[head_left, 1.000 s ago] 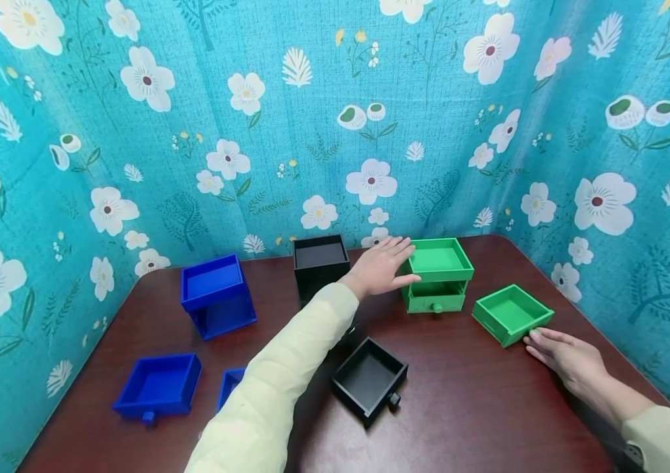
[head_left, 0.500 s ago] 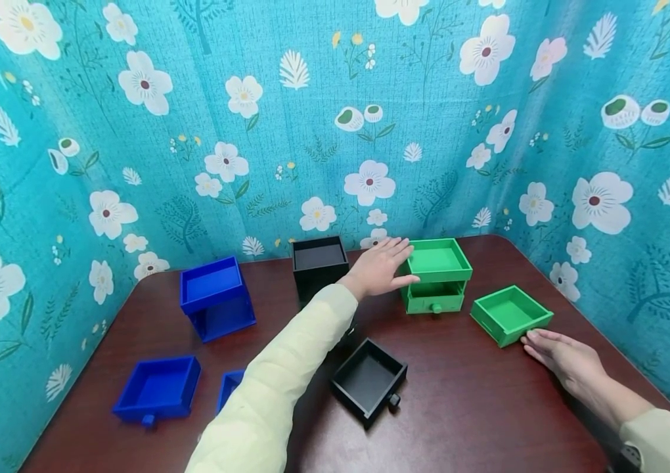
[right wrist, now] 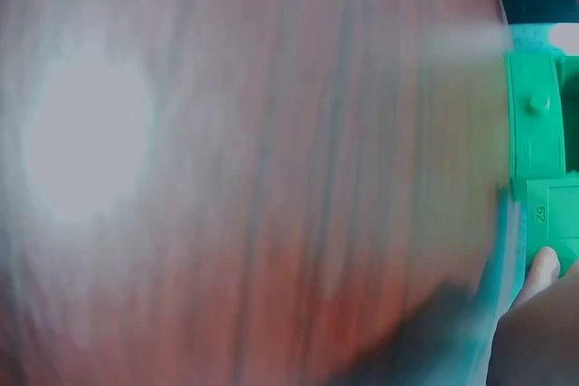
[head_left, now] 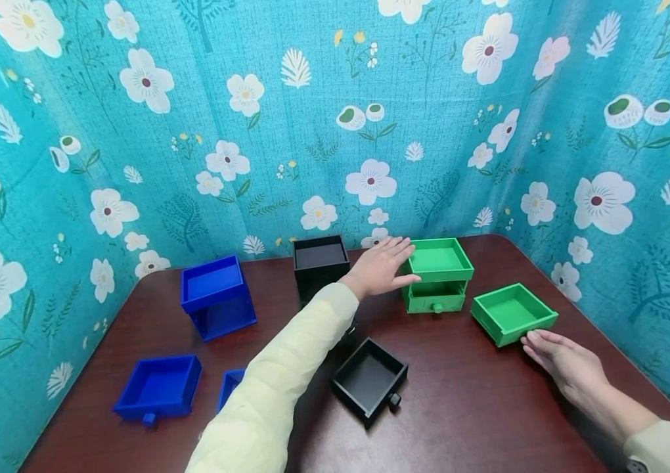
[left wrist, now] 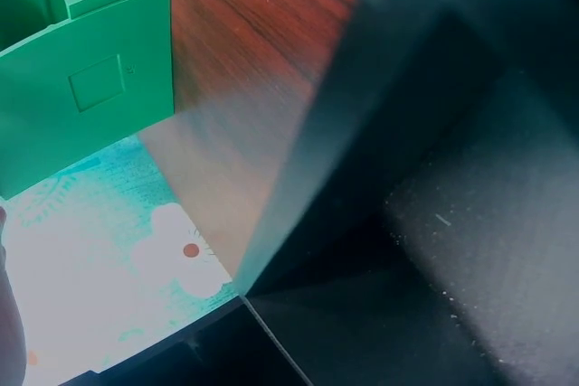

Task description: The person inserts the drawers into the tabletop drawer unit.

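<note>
My left hand (head_left: 382, 266) reaches across to the green cabinet (head_left: 438, 259), its fingers straight and laid against the left side of the top. That cabinet has an open upper slot and a lower drawer with a round knob (head_left: 437, 307), pulled slightly forward. Right of it, my right hand (head_left: 571, 368) pinches the near right corner of a loose green drawer (head_left: 515, 312), which sits slightly tilted. In the right wrist view, a thumb tip presses on the drawer's green wall (right wrist: 552, 210). The cabinet's flat side (left wrist: 81, 97) shows in the left wrist view.
A black cabinet (head_left: 320, 256) stands behind my left forearm, with a black drawer (head_left: 370, 378) in front. At left are a blue cabinet (head_left: 217, 292), a blue drawer (head_left: 157, 387) and another blue drawer (head_left: 230, 384) partly under my sleeve. A floral curtain (head_left: 276, 164) borders the table (head_left: 465, 407).
My right hand has turned the loose green drawer slightly, its right corner shifting a little to the right. My left hand stays in place on the green cabinet.
</note>
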A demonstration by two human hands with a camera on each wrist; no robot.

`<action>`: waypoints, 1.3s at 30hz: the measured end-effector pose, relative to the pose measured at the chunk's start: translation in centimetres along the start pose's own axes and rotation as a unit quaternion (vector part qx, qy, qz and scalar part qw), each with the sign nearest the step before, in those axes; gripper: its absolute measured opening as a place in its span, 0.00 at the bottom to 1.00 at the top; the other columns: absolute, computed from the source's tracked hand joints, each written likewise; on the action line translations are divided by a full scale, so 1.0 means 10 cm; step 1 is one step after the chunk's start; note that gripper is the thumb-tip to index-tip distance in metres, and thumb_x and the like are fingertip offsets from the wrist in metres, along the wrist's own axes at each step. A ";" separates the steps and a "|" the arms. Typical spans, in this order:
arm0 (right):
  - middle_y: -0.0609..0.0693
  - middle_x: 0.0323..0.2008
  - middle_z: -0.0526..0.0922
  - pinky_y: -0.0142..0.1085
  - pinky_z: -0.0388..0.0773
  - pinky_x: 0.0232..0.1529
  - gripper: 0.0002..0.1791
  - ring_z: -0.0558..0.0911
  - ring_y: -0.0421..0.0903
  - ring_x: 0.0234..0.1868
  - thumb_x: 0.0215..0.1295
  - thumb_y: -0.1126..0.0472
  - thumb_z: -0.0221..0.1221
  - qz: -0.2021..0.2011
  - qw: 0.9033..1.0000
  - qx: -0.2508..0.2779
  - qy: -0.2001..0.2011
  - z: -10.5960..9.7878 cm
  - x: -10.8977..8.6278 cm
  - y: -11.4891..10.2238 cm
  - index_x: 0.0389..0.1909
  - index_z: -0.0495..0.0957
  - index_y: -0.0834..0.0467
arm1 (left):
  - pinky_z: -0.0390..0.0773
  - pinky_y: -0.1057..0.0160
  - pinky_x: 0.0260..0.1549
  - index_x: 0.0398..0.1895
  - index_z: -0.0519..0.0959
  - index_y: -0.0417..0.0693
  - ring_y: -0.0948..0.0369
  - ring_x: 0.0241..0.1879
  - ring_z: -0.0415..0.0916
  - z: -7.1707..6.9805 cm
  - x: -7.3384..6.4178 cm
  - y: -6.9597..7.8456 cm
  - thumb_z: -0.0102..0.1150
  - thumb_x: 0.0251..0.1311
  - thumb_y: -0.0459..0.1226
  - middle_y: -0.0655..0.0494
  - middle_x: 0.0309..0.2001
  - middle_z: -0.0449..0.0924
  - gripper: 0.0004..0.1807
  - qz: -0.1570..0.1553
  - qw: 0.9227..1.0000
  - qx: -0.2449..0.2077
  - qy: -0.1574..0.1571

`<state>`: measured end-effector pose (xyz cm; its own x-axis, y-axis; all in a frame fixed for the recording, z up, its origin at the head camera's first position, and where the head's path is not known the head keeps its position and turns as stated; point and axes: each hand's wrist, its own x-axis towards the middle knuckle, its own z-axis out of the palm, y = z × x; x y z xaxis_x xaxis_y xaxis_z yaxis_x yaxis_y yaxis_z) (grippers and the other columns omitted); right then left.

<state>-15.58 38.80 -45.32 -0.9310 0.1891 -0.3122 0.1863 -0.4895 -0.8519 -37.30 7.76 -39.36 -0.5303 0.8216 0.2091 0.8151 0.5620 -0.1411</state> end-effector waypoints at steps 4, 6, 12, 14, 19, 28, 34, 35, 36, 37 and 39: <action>0.47 0.31 0.86 0.35 0.81 0.44 0.12 0.86 0.41 0.35 0.63 0.74 0.61 -0.006 1.000 0.015 -0.004 0.06 -0.04 0.03 0.27 0.84 0.55 | 0.38 0.62 0.71 0.77 0.53 0.49 0.58 0.75 0.43 -0.01 0.00 0.01 0.36 0.68 0.65 0.52 0.76 0.49 0.43 -0.002 1.000 0.003 -0.007; 0.48 0.32 0.86 0.35 0.81 0.44 0.11 0.86 0.41 0.35 0.62 0.74 0.61 -0.013 1.000 0.019 -0.011 0.09 -0.06 0.04 0.28 0.84 0.55 | 0.38 0.62 0.71 0.77 0.53 0.49 0.58 0.75 0.43 -0.01 0.00 0.01 0.36 0.68 0.65 0.52 0.76 0.48 0.43 -0.003 1.000 0.003 -0.009; 0.48 0.33 0.87 0.35 0.81 0.44 0.11 0.86 0.42 0.36 0.63 0.75 0.60 -0.028 0.999 0.029 -0.036 0.19 -0.13 0.08 0.30 0.84 0.57 | 0.36 0.63 0.71 0.77 0.52 0.49 0.58 0.75 0.43 -0.03 0.00 0.01 0.35 0.68 0.65 0.52 0.76 0.49 0.43 -0.003 1.000 0.003 -0.011; 0.48 0.33 0.87 0.35 0.81 0.44 0.11 0.86 0.42 0.37 0.64 0.75 0.59 -0.028 0.998 0.031 -0.040 0.23 -0.15 0.08 0.30 0.84 0.57 | 0.35 0.64 0.70 0.77 0.52 0.49 0.58 0.75 0.43 -0.03 0.00 0.01 0.35 0.68 0.65 0.52 0.76 0.48 0.43 -0.004 1.000 0.002 -0.013; 0.49 0.33 0.87 0.36 0.81 0.45 0.12 0.86 0.43 0.37 0.65 0.75 0.57 -0.023 0.998 0.043 -0.046 0.35 -0.21 0.10 0.30 0.84 0.58 | 0.34 0.64 0.70 0.77 0.51 0.49 0.59 0.75 0.41 -0.04 0.00 0.00 0.36 0.68 0.65 0.53 0.76 0.48 0.43 -0.004 1.000 0.001 -0.014; 0.52 0.34 0.86 0.36 0.80 0.46 0.12 0.86 0.45 0.38 0.66 0.77 0.55 -0.024 0.996 0.058 -0.066 0.51 -0.28 0.17 0.32 0.82 0.60 | 0.37 0.63 0.71 0.77 0.52 0.48 0.57 0.74 0.45 0.00 0.01 0.00 0.37 0.68 0.64 0.51 0.76 0.49 0.43 0.002 1.000 0.003 -0.006; 0.51 0.35 0.86 0.37 0.79 0.49 0.10 0.86 0.44 0.39 0.65 0.76 0.57 -0.015 0.997 0.043 -0.067 0.64 -0.30 0.20 0.33 0.81 0.59 | 0.36 0.63 0.71 0.77 0.52 0.48 0.57 0.74 0.45 -0.01 0.01 0.00 0.36 0.68 0.65 0.51 0.76 0.48 0.43 0.000 1.000 0.003 -0.012; 0.51 0.35 0.86 0.37 0.79 0.49 0.10 0.86 0.44 0.39 0.64 0.76 0.57 -0.016 0.997 0.042 -0.066 0.66 -0.30 0.20 0.33 0.81 0.59 | 0.36 0.63 0.70 0.77 0.51 0.48 0.57 0.74 0.44 -0.02 0.01 0.01 0.36 0.68 0.65 0.52 0.76 0.48 0.43 -0.002 1.000 0.002 -0.013; 0.51 0.35 0.86 0.37 0.79 0.49 0.10 0.86 0.44 0.39 0.64 0.76 0.58 -0.015 0.997 0.040 -0.065 0.69 -0.30 0.21 0.33 0.81 0.58 | 0.36 0.64 0.70 0.77 0.51 0.48 0.57 0.75 0.44 -0.02 0.00 0.01 0.36 0.68 0.65 0.52 0.76 0.48 0.43 -0.003 1.000 0.001 -0.015; 0.51 0.34 0.86 0.37 0.79 0.49 0.10 0.86 0.44 0.39 0.64 0.76 0.58 -0.014 0.997 0.038 -0.063 0.71 -0.30 0.22 0.33 0.81 0.58 | 0.36 0.63 0.70 0.77 0.51 0.48 0.57 0.75 0.44 -0.03 0.00 0.01 0.36 0.68 0.65 0.52 0.76 0.48 0.43 -0.005 1.000 -0.001 -0.015; 0.51 0.34 0.86 0.37 0.79 0.49 0.10 0.86 0.44 0.39 0.64 0.76 0.58 -0.015 0.997 0.035 -0.062 0.76 -0.30 0.23 0.33 0.80 0.58 | 0.36 0.64 0.70 0.77 0.51 0.48 0.58 0.75 0.43 -0.04 0.00 0.01 0.36 0.69 0.65 0.52 0.76 0.48 0.43 -0.006 1.000 -0.004 -0.016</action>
<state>-14.76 30.66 -43.16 -0.9682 0.0996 -0.2295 0.1401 -0.5443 -0.8271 -37.08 7.79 -39.03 -0.5468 0.8176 0.1802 0.8103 0.5710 -0.1319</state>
